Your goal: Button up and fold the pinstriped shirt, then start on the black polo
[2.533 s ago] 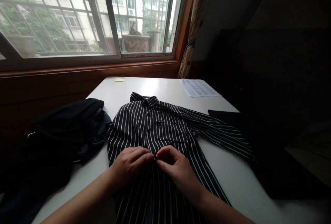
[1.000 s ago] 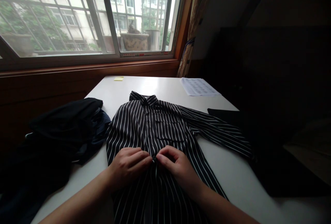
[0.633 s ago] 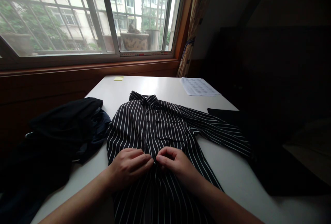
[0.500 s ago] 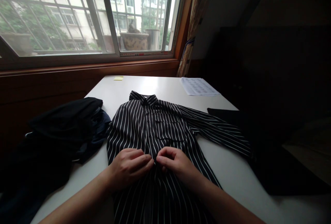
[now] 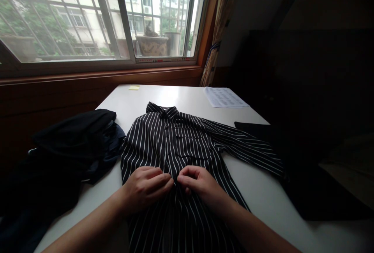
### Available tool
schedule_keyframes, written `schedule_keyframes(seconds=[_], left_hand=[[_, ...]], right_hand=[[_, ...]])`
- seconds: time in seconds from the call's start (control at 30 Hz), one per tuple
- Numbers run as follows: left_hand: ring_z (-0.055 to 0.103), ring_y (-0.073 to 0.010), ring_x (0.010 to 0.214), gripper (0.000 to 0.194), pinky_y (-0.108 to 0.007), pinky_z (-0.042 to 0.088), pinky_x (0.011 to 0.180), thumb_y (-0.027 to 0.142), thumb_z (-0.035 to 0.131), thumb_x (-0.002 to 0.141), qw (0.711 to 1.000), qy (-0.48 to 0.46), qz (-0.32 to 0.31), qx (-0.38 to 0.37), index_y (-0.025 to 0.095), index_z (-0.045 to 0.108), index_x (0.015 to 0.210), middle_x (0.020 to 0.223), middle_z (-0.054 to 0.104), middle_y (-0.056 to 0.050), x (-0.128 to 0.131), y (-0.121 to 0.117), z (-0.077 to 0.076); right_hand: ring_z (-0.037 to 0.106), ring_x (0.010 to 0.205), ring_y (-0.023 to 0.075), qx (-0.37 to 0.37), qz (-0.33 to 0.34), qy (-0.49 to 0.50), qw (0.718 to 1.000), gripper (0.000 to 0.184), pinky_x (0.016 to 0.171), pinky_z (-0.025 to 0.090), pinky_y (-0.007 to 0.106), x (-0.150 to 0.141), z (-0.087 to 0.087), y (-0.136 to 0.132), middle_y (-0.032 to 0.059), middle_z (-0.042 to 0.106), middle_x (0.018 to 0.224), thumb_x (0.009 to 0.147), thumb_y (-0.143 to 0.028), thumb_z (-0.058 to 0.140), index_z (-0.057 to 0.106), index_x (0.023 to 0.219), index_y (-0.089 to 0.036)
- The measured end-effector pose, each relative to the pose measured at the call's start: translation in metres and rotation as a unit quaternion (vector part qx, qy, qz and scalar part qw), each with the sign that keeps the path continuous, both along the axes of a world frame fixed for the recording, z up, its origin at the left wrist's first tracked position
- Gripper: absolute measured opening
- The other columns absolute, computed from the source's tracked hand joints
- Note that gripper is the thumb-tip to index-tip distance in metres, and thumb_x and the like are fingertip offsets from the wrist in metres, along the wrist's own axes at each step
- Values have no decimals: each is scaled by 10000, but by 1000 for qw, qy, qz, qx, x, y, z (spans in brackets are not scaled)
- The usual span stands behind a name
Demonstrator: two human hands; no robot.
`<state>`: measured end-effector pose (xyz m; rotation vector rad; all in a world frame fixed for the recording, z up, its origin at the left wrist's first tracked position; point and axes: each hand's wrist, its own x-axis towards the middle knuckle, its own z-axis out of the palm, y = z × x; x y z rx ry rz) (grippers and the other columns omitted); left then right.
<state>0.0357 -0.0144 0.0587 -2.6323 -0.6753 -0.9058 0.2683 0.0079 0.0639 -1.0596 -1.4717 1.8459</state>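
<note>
A black shirt with white stripes (image 5: pixel 193 144) lies front up, its collar toward the window and one sleeve stretched out to the right. My left hand (image 5: pixel 147 187) is closed on the shirt's front placket, fingertips pinched at the middle. Facing it, my right hand (image 5: pixel 201 185) pinches the placket with thumb and forefinger, a small gap from the left fingertips. Whether a button sits between the fingers is too small to make out. Several buttons run up the placket above my hands.
The white table (image 5: pixel 108 99) carries a dark heap of clothes (image 5: pixel 76 140) on the left and dark folded cloth (image 5: pixel 315 190) on the right. Printed sheets (image 5: pixel 226 98) and a yellow sticky note (image 5: pixel 134 88) lie at the far end, below a barred window (image 5: pixel 163 19).
Hardly anything differs. Both hands stay at the same place on the placket, with the right fingertips shifted very slightly.
</note>
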Motion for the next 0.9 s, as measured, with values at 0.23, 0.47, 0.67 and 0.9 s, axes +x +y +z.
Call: schedule_keyframes(seconds=[0.23, 0.47, 0.67, 0.9], left_hand=[[633, -146, 711, 154, -273, 519, 585, 138, 524, 964, 1000, 8, -6, 7, 143, 619, 1084, 905, 714, -59, 1, 0, 5], [632, -146, 710, 158, -280, 497, 582, 131, 543, 958, 1000, 19, -3, -7, 144, 615, 1098, 932, 724, -58, -1, -1, 1], [634, -137, 720, 161, -271, 500, 589, 123, 559, 948, 1000, 16, -3, -2, 146, 607, 1101, 934, 717, -44, -1, 0, 2], [622, -140, 700, 157, -279, 505, 575, 134, 516, 966, 1000, 23, -1, 1, 141, 614, 1088, 928, 710, -49, -1, 0, 7]], right_hand=[[543, 610, 108, -1, -4, -7, 1000, 269, 622, 456, 250, 1, 1, -1, -23, 604, 701, 798, -420, 744, 691, 836, -159], [534, 610, 105, 1, -5, -7, 1000, 275, 623, 449, 250, 1, 4, -1, -23, 601, 699, 793, -423, 746, 691, 834, -156], [533, 610, 108, 0, -6, -5, 1000, 296, 624, 443, 254, 2, 3, -1, -24, 603, 696, 788, -445, 748, 691, 834, -158], [529, 614, 105, 4, -5, -9, 1000, 280, 627, 441, 247, 2, 4, -1, -23, 597, 700, 797, -431, 744, 697, 830, -157]])
